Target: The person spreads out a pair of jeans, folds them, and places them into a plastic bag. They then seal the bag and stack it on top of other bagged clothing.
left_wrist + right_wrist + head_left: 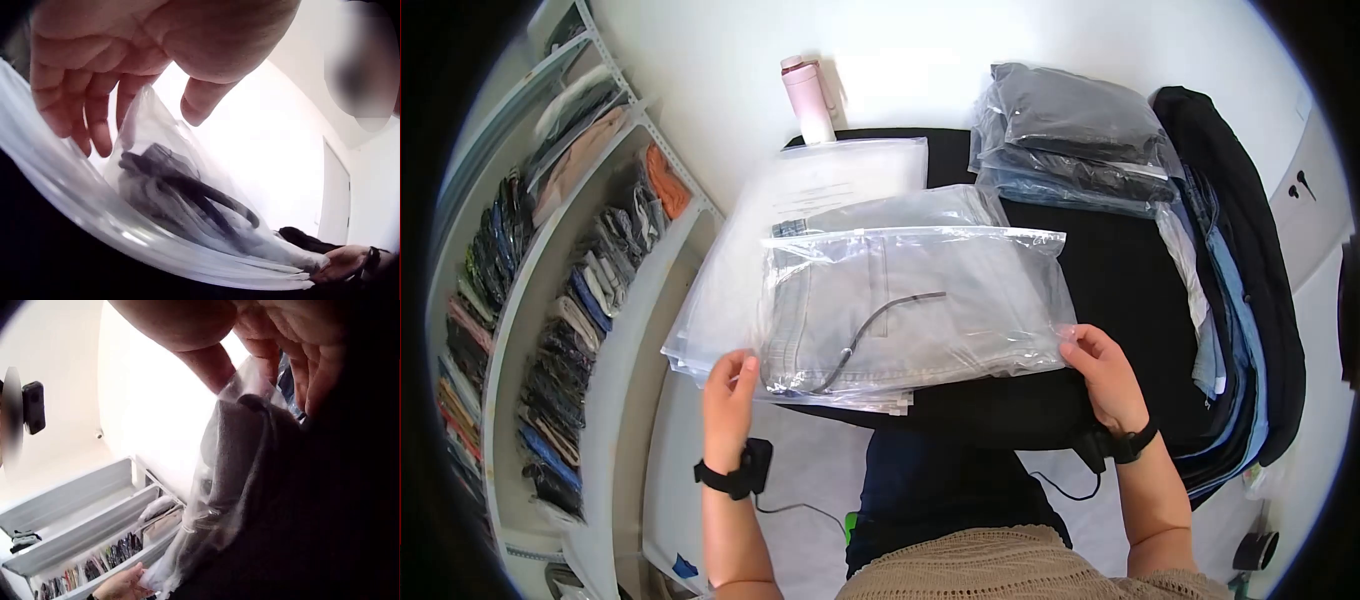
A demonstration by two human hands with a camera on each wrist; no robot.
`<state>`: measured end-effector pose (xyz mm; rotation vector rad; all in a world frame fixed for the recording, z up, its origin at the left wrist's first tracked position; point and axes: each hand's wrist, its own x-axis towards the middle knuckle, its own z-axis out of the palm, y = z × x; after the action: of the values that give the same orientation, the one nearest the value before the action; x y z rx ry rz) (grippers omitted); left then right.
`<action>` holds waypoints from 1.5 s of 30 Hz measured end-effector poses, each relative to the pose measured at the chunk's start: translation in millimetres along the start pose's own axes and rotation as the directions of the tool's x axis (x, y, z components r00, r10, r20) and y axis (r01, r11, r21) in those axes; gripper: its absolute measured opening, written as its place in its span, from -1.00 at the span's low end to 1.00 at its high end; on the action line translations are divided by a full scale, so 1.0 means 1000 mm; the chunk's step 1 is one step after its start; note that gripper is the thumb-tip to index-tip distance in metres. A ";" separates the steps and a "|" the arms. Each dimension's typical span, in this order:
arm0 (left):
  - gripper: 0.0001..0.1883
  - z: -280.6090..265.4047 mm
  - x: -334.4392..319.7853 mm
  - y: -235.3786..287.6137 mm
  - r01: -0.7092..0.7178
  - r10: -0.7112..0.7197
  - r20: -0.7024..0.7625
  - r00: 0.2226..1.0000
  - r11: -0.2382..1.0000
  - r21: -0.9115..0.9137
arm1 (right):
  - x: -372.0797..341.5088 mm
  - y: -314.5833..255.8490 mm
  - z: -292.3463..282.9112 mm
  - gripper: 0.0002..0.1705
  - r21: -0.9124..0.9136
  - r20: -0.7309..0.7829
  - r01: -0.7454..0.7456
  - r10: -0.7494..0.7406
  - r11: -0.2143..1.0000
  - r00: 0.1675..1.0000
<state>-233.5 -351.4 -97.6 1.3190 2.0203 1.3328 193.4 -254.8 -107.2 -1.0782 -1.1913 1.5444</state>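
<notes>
A clear zip bag [920, 300] with folded pale grey jeans inside lies in front of me, its zip edge toward the far side. One dark, curved strip [862, 335] shows across its face. My right hand [1105, 375] pinches the bag's near right corner between thumb and fingers. At the near left corner is my left hand [730, 400], fingers against the plastic and the thumb [197, 103] lifted away from it. Beneath the bag sit another bagged grey garment [900, 210] and a stack of frosted zip bags [730, 260].
Bagged dark garments [1080, 125] are piled at the back right of the black table [1120, 285]. Jeans and dark clothes [1230, 290] hang over its right side. A pink bottle [808, 100] stands behind the frosted bags. Shelves [570, 250] of bagged clothes line the left.
</notes>
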 end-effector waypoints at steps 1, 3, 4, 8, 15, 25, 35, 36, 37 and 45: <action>-0.75 0.006 -0.004 0.002 -0.012 0.009 -0.027 1.000 0.995 -0.096 | 0.001 -0.001 0.009 -0.86 -0.006 -0.047 0.061 -0.062 0.998 0.997; -0.77 0.013 -0.003 0.001 -0.061 0.055 -0.072 0.996 0.994 -0.091 | 0.002 -0.004 0.018 -0.89 -0.023 -0.070 0.141 -0.142 0.990 0.987; -0.78 0.016 -0.004 0.002 -0.103 0.093 -0.117 0.989 0.991 -0.085 | 0.001 -0.006 0.022 -0.91 -0.046 -0.088 0.215 -0.218 0.976 0.972; -0.82 0.023 0.000 0.005 -0.181 0.116 -0.220 0.969 0.936 -0.303 | -0.008 -0.012 0.037 -0.93 -0.009 -0.047 0.396 -0.396 0.918 0.917; -0.79 0.017 0.000 -0.017 -0.027 -0.044 -0.162 0.986 0.909 -0.416 | -0.004 0.000 0.039 -0.88 0.001 -0.174 0.157 -0.155 0.988 0.973; -0.83 0.002 0.004 0.024 -0.081 0.157 -0.143 0.977 0.896 0.437 | 0.017 0.004 0.036 -0.87 -0.015 -0.181 -0.008 0.005 1.000 0.983; -0.35 0.062 0.033 0.115 -0.798 0.360 0.774 0.521 0.526 0.293 | 0.018 0.002 0.032 -0.85 0.001 -0.145 -0.049 0.049 0.999 0.988; -0.24 0.068 0.042 0.112 -0.745 0.181 0.795 0.580 0.513 0.427 | 0.018 0.001 0.031 -0.85 -0.013 -0.139 -0.040 0.038 0.999 0.990; -0.13 0.074 0.048 0.110 -0.687 -0.005 0.782 0.623 0.474 0.550 | 0.017 0.000 0.031 -0.84 -0.015 -0.137 -0.048 0.046 0.999 0.990; -0.04 0.079 0.063 0.094 -0.623 -0.201 0.785 0.585 0.509 0.595 | -0.015 -0.087 0.057 -0.30 -0.808 0.227 0.480 -0.571 0.342 0.789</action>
<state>-160.7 -247.8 -42.8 2.1380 1.7611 -0.4601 153.6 -268.7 -10.8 -1.1260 -2.0622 0.3026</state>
